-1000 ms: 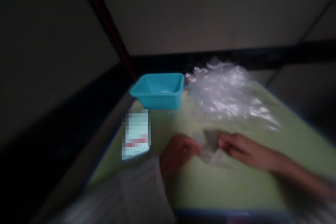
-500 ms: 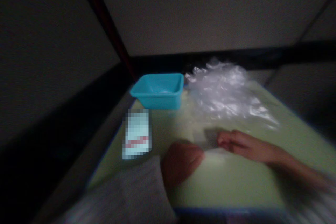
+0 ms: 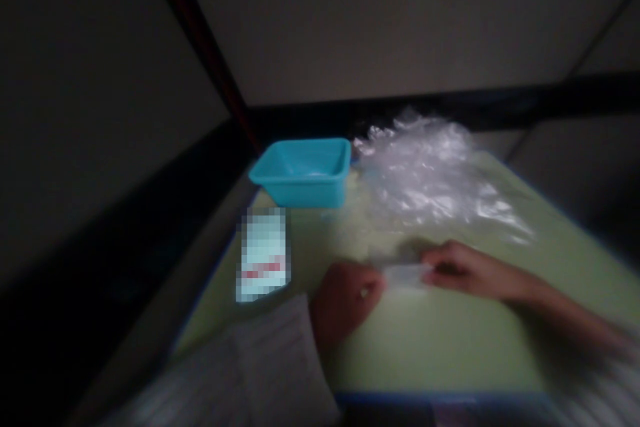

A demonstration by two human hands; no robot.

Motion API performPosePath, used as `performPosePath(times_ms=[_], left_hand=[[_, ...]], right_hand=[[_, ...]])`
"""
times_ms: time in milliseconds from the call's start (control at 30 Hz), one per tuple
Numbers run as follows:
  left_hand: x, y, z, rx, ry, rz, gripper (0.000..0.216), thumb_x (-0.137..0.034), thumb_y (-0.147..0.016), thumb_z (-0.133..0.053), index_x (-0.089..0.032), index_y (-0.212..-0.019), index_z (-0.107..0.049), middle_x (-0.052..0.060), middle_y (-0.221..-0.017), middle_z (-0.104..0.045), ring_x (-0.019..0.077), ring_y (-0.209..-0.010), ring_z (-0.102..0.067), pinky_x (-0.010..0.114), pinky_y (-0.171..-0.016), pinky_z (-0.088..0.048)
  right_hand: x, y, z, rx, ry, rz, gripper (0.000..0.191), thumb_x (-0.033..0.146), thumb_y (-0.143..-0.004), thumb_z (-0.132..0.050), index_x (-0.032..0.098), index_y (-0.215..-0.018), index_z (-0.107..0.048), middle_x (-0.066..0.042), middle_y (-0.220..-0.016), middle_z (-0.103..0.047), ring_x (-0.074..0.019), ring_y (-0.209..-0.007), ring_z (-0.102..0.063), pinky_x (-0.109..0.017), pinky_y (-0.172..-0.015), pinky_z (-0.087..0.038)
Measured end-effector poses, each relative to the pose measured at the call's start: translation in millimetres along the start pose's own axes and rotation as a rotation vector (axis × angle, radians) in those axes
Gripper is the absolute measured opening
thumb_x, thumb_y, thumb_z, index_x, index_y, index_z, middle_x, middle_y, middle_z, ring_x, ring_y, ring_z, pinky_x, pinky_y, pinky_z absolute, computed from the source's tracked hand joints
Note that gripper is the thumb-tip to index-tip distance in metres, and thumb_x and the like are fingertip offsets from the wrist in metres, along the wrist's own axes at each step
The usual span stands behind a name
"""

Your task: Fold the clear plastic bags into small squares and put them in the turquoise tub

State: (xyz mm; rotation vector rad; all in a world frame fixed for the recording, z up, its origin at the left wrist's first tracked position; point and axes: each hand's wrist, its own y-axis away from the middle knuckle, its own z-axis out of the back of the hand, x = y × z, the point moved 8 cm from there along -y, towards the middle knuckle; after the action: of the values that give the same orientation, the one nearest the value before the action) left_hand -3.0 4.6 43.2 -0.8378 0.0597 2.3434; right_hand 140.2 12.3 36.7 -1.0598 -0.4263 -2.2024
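Observation:
Between my hands a small translucent plastic sheet (image 3: 404,275), possibly a flat bag, is stretched just above the table; blur hides its exact kind. My left hand (image 3: 345,303) is closed, pinching the sheet's left end. At the opposite end, the thumb and fingers of my right hand (image 3: 457,269) pinch it too. Beyond my right hand lies a crumpled heap of clear plastic (image 3: 425,170). Grey-white knitted sleeves cover both forearms in part.
A turquoise plastic basin (image 3: 310,190) stands at the far left of the yellow-green table (image 3: 440,353), which has a blue edge. In front of the basin lies a pale pixelated rectangle (image 3: 263,247) with a red band. Walls (image 3: 400,27) rise behind.
My right hand has shifted slightly right and up, its thumb now visible beneath the fingers. The sheet between my hands now shows brighter and flatter. Basin and plastic heap stay put.

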Motion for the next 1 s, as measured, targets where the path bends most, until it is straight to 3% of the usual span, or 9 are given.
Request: performPosePath(times_ms=[233, 433, 600, 767, 1000], left_hand=[[14, -4, -2, -0.005, 0.099, 0.117, 0.029, -0.019, -0.08, -0.048, -0.015, -0.053, -0.055, -0.004, -0.048, -0.044, 0.008, -0.049, -0.041, 0.021, -0.049, -0.025], [31, -6, -9, -0.005, 0.25, 0.212, 0.022, -0.021, -0.077, -0.05, -0.016, -0.059, -0.061, -0.001, -0.055, -0.057, 0.0103, -0.053, -0.05, 0.019, -0.049, -0.032], [37, -3, -10, -0.065, 0.419, 0.272, 0.002, -0.017, -0.075, -0.051, -0.018, -0.074, -0.052, -0.002, -0.067, -0.06, 0.01, -0.057, -0.056, 0.018, -0.049, -0.037], [41, -1, -11, -0.126, 0.567, 0.344, 0.016, -0.012, -0.072, -0.051, -0.02, -0.082, -0.042, -0.004, -0.075, -0.056, 0.0084, -0.058, -0.059, 0.014, -0.046, -0.038], [44, -3, -11, -0.159, 0.614, 0.383, 0.03, -0.008, -0.063, -0.059, -0.021, -0.08, -0.039, -0.008, -0.07, -0.051, 0.0045, -0.049, -0.051, 0.011, -0.04, -0.035]], right_hand=[[-5, -6, -3, 0.023, -0.18, -0.067, 0.033, 0.041, -0.09, -0.048, 0.016, -0.07, -0.057, 0.003, -0.06, -0.049, -0.009, -0.054, -0.043, -0.021, -0.048, -0.033], [-16, -8, 0, -0.098, -0.276, -0.138, 0.035, 0.046, -0.087, -0.049, 0.017, -0.067, -0.051, 0.001, -0.059, -0.055, -0.0105, -0.054, -0.047, -0.023, -0.048, -0.034], [-17, -13, 3, -0.168, -0.217, -0.185, 0.038, 0.051, -0.085, -0.047, 0.019, -0.064, -0.048, -0.002, -0.058, -0.057, -0.0132, -0.054, -0.05, -0.025, -0.049, -0.036], [-16, -19, 2, -0.211, -0.123, -0.214, 0.037, 0.05, -0.086, -0.044, 0.02, -0.064, -0.047, -0.001, -0.054, -0.055, -0.0131, -0.049, -0.049, -0.026, -0.047, -0.035], [-18, -22, 4, -0.275, 0.015, -0.236, 0.026, 0.038, -0.086, -0.042, 0.02, -0.066, -0.046, 0.0, -0.051, -0.054, -0.0138, -0.045, -0.049, -0.025, -0.046, -0.034]])
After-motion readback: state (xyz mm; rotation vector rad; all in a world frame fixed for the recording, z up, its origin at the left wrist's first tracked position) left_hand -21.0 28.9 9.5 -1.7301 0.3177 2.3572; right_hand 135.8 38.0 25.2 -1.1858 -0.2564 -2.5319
